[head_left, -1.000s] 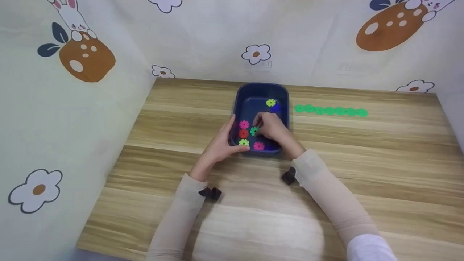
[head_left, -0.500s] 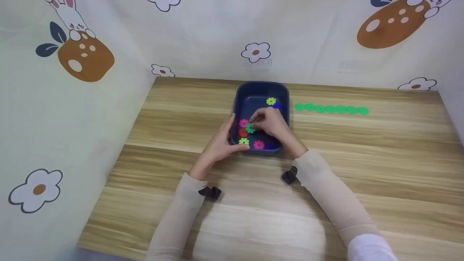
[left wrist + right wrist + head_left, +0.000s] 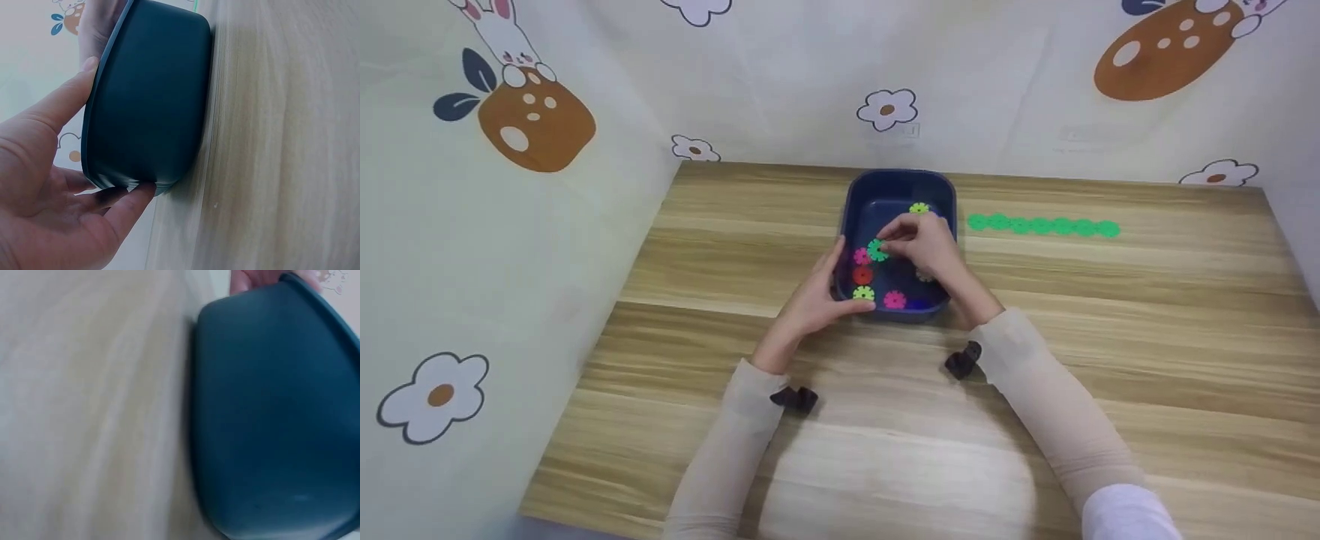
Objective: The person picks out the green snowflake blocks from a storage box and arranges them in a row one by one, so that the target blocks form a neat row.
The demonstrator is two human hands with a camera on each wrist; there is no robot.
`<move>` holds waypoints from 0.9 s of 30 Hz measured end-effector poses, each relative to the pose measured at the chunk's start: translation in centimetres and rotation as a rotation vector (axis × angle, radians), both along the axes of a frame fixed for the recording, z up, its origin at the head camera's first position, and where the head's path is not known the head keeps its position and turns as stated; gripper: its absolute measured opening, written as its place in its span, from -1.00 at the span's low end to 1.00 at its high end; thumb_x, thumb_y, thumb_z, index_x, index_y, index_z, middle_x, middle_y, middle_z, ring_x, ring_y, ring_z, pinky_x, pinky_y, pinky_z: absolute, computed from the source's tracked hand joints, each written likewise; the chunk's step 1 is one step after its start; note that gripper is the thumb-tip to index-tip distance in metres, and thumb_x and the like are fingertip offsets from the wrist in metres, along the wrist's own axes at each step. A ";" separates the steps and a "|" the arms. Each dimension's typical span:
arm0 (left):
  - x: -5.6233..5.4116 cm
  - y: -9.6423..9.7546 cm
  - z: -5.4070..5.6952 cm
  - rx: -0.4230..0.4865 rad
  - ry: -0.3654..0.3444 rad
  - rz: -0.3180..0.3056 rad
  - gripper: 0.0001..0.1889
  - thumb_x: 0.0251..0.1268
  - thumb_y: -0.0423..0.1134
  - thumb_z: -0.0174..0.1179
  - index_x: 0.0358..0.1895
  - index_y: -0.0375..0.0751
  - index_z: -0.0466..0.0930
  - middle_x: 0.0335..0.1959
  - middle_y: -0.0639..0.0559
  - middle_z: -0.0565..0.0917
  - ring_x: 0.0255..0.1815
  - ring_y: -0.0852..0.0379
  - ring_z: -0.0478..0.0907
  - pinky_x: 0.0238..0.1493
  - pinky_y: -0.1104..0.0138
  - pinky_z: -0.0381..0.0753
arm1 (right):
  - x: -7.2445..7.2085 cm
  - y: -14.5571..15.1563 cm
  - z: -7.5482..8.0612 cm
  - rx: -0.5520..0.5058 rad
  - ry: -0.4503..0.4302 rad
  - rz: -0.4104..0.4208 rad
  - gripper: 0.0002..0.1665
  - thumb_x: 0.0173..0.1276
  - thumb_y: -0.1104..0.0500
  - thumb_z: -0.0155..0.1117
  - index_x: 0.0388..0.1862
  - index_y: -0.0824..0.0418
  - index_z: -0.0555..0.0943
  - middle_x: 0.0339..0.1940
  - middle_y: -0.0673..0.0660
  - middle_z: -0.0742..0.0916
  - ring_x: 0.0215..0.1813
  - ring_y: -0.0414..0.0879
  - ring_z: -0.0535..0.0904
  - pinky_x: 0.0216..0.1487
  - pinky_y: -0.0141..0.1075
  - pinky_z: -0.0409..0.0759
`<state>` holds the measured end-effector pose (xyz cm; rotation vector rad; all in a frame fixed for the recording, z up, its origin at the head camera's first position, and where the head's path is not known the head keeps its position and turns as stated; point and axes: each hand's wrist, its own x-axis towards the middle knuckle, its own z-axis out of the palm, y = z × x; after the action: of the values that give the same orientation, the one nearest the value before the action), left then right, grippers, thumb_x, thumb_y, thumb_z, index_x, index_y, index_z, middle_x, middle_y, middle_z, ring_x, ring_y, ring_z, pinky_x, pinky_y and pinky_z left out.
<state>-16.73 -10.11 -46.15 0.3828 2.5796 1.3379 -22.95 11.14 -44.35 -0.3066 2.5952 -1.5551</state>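
My right hand (image 3: pixel 928 246) is inside a dark blue plastic bin (image 3: pixel 881 212), pinching a green snowflake disc (image 3: pixel 876 250) between thumb and fingertips. At the bin's near left corner, my left hand (image 3: pixel 813 301) holds on, its thumb over the near rim and its fingers against the left wall; the left wrist view shows this grip from outside. Along the left side of the bin lie a pink disc (image 3: pixel 862 256), a red disc (image 3: pixel 862 275) and a yellow disc (image 3: pixel 863 294). The right wrist view shows only the bin's outer wall (image 3: pixel 275 410) and some left fingers.
A row of several green discs (image 3: pixel 1042 226) lies on the wooden table (image 3: pixel 1110 322) right of the bin. Inside the bin are another pink disc (image 3: pixel 894 300), a blue disc (image 3: pixel 919 305) and a far yellow disc (image 3: pixel 919 208). A patterned curtain (image 3: pixel 780 82) stands behind the table.
My right hand has moved the green disc left and then away from me inside the bin, up beside the pink disc. The left hand has stayed at the corner.
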 end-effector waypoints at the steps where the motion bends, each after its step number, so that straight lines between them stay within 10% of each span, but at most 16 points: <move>1: 0.0 0.0 0.0 -0.004 0.001 0.001 0.16 0.08 -0.06 0.50 0.63 -0.09 -0.16 0.64 -0.22 -0.02 0.64 -0.18 0.00 0.60 -0.05 0.08 | -0.1 0.3 0.2 -0.003 0.007 -0.007 -0.86 0.26 0.27 0.44 -0.20 0.27 0.77 -0.19 0.23 0.82 -0.29 -0.23 0.70 -0.22 -0.47 0.67; 16: -0.1 -0.2 0.0 0.010 -0.047 0.027 0.20 0.03 -0.03 0.53 0.64 -0.01 -0.16 0.65 -0.20 -0.05 0.66 -0.17 -0.08 0.62 -0.08 0.00 | -1.9 10.6 2.4 -0.293 -0.008 -0.202 -0.69 0.26 0.36 0.41 -0.05 0.51 0.65 -0.40 -0.15 0.77 -0.35 -0.37 0.70 -0.23 -0.52 0.69; 27: 0.0 -0.4 0.1 0.029 -0.042 0.021 0.20 0.05 -0.07 0.52 0.64 -0.05 -0.19 0.66 -0.15 -0.07 0.66 -0.15 -0.07 0.63 -0.04 -0.01 | -1.1 21.2 1.7 -0.440 -0.061 -0.491 -0.84 0.24 0.42 0.38 -0.25 0.22 0.76 -0.51 -0.11 0.75 -0.41 -0.33 0.70 -0.29 -0.52 0.70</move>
<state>-16.76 -10.55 -46.04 0.3303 2.5394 1.3769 -24.10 32.33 -42.69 0.3781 2.3662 -2.2474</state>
